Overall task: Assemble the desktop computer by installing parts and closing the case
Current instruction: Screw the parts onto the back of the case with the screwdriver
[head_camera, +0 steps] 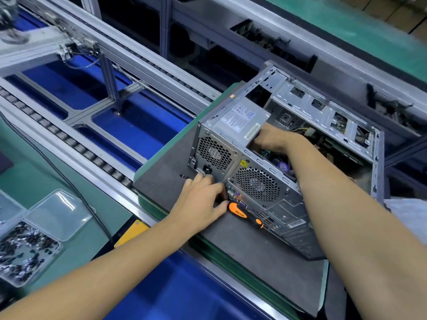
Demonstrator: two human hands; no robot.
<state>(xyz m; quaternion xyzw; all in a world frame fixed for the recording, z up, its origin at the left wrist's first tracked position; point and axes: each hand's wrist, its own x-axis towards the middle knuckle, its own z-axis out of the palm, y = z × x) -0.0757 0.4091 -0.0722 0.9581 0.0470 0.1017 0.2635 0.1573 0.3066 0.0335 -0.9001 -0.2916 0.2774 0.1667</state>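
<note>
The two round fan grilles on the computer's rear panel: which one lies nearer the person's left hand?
The smaller grille, above the black power socket; the left hand sits just below that socket. The larger grille lies farther right, above the orange screwdriver.

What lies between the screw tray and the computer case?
In the head view, a black cable crosses the green bench, then the roller rail, then bare grey pad up to the case. Tray.
</note>
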